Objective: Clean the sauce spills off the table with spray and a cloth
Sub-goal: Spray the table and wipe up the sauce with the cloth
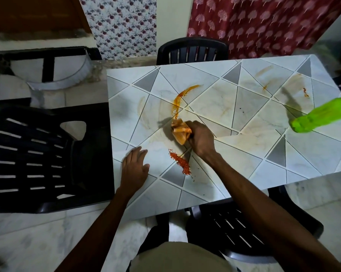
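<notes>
Cloth (179,132) bunched, half-hidden in right hand (201,141) grip — left hand (134,169) flat, released — green bottle (319,116) cut off.

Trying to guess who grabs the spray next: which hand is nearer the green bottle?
Right. The right hand, gripping the stained cloth, lies left of the green bottle; the left hand rests flat near the left edge of the table, farther away.

I see the bunched, orange-stained cloth (180,131) on the tile-patterned table (244,154), between a curved orange sauce streak (178,101) and a grainy red spill (180,161), with the green bottle (321,116) near the right edge.
</notes>
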